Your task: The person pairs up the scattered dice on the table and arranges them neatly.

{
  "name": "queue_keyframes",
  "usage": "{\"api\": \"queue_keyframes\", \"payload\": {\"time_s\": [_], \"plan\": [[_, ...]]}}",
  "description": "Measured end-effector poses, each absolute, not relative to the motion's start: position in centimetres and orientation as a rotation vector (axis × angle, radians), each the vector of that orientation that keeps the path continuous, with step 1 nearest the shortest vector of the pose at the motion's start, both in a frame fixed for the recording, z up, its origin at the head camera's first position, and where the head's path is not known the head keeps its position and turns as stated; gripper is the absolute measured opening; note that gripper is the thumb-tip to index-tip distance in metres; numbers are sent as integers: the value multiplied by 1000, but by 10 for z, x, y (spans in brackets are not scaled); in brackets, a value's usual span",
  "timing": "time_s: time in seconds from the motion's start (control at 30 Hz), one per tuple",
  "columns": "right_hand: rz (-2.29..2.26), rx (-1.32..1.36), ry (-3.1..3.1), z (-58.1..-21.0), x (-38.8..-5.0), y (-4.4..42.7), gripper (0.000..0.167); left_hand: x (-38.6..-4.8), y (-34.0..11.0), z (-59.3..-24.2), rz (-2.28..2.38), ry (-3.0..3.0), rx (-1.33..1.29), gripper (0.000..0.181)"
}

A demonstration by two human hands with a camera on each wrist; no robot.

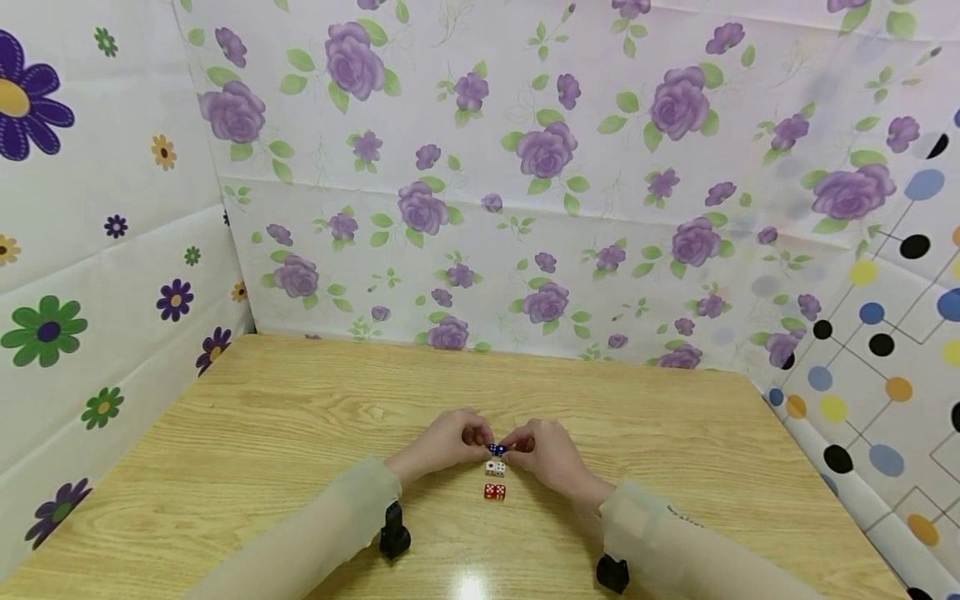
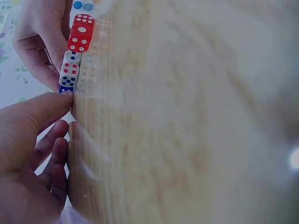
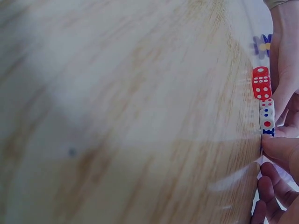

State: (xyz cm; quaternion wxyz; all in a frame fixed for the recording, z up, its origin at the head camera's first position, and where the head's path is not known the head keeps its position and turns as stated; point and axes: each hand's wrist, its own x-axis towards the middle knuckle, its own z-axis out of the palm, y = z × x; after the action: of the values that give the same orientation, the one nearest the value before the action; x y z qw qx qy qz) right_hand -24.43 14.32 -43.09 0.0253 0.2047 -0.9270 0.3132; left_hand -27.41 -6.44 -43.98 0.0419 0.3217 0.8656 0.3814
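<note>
Two blue dice [image 1: 497, 450] stand side by side on the wooden table, between the fingertips of both hands. From the left, my left hand [image 1: 450, 439] pinches at the left blue die, its thumb tip against it in the left wrist view. My right hand [image 1: 551, 457] does likewise from the right, and its fingers cover much of the blue die [image 3: 268, 132] in the right wrist view. Just nearer to me sits a pair of white dice [image 1: 495, 469] with coloured pips. Closest to me is a pair of red dice [image 1: 494, 492] with white pips.
The wooden table [image 1: 337, 392] runs back to a white cloth with purple roses [image 1: 547, 150]. Patterned cloths also hang on the left [image 1: 135, 250] and right [image 1: 885, 375]. A black wrist camera [image 1: 393, 533] is strapped under the left sleeve, another [image 1: 612, 573] under the right.
</note>
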Motion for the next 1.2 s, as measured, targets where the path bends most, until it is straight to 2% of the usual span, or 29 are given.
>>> {"api": "queue_keyframes", "payload": {"time_s": [1.2], "plan": [[1037, 644, -2878, -435, -246, 145, 11, -272, -66, -438, 1197, 2639, 988, 7]]}}
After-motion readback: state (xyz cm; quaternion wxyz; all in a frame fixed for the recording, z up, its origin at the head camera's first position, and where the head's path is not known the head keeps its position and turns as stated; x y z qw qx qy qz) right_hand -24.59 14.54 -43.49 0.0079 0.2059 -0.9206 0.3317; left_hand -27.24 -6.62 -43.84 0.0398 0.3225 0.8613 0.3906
